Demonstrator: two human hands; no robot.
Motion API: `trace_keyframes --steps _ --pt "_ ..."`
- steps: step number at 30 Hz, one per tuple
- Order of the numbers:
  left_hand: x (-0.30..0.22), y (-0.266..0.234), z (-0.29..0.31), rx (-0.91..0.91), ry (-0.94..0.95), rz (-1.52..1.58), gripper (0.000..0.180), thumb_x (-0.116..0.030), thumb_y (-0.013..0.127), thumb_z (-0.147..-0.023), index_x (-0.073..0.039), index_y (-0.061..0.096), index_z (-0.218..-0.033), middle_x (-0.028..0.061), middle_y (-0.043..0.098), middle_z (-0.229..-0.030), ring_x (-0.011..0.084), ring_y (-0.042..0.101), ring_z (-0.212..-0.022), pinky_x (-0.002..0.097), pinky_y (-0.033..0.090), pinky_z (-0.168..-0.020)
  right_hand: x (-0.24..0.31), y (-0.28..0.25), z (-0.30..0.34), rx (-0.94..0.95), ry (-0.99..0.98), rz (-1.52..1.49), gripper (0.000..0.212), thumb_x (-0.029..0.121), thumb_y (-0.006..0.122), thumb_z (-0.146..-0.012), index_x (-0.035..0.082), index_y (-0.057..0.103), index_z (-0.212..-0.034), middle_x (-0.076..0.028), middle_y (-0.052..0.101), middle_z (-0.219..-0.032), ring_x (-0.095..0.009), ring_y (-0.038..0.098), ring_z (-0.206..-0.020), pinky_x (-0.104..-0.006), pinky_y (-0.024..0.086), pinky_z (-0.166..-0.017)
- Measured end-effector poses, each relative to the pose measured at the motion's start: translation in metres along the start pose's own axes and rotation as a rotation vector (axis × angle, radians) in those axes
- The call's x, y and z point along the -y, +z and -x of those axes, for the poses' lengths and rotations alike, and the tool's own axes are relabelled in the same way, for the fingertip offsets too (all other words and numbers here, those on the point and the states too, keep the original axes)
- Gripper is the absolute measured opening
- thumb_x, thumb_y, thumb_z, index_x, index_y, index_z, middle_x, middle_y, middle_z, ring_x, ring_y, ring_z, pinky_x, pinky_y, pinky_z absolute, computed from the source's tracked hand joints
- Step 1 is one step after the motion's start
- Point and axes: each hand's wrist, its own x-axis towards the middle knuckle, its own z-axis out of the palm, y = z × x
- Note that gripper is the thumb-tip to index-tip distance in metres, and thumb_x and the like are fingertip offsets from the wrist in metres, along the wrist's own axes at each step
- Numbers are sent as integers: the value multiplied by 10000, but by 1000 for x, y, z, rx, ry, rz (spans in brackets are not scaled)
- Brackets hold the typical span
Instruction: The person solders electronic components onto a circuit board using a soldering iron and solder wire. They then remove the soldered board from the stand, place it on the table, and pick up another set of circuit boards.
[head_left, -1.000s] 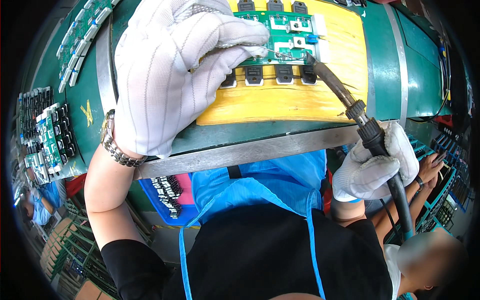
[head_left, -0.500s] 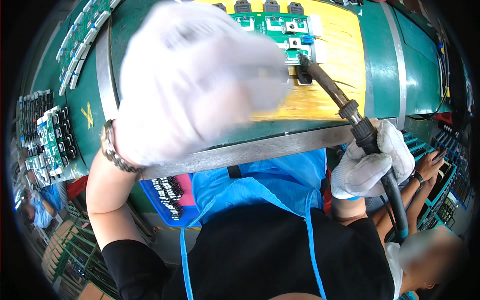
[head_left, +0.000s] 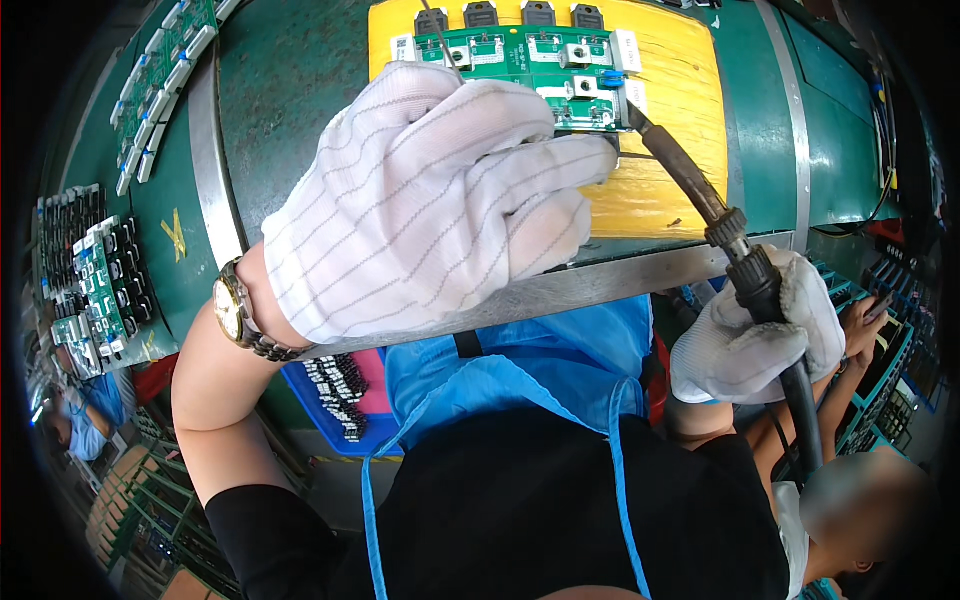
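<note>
My right hand (head_left: pixel 760 340), in a white glove, is closed around the handle of a soldering iron (head_left: pixel 690 190). The iron's tip lies at the right edge of a green circuit board (head_left: pixel 512 60), just below a small blue part (head_left: pixel 613 79). My left hand (head_left: pixel 430 200), in a striped white glove, covers the board's lower left, its fingers bent and pointing right. A thin solder wire (head_left: pixel 438 35) runs into the top of this glove, seemingly gripped there; the fingertips' hold is hidden. Black components (head_left: pixel 480 14) stick out along the board's far edge.
The board rests on a yellow pad (head_left: pixel 680 190) on a green bench with a metal front edge (head_left: pixel 600 278). More boards (head_left: pixel 165 90) stand at left, near stacked ones (head_left: pixel 95 290). A blue bin (head_left: pixel 375 430) of small parts sits below the bench. Another person's hands (head_left: pixel 862 330) are at right.
My left hand has dropped from a blurred position nearer the camera and uncovers more of the board. The soldering iron has shifted right, its tip leaving the board's lower right component.
</note>
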Motion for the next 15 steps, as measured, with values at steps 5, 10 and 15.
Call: trace_keyframes --steps 5,10,15 --pt "0 1 2 -26 -2 0 327 -146 698 -732 -126 541 -1019 0 665 -1134 222 613 -915 349 423 -688 5 12 -1 -92 -37 -80 358 318 454 -955 -34 477 -895 -169 555 -739 -219 557 -617 -338 489 -584" --pt "7 -5 -1 -1 -85 207 143 -144 669 -756 -113 613 -884 50 670 -1023 192 612 -882 335 461 -690 2 9 -1 -134 -136 -60 345 279 443 -955 -41 465 -827 -162 542 -676 -212 538 -542 -326 481 -533" --pt "24 -23 -3 -116 -123 -67 134 -139 637 -819 -96 693 -933 34 655 -901 196 599 -852 326 493 -736 7 3 -6 -2 -152 -15 407 324 397 -973 -30 434 -776 -170 537 -598 -236 535 -486 -334 494 -516"
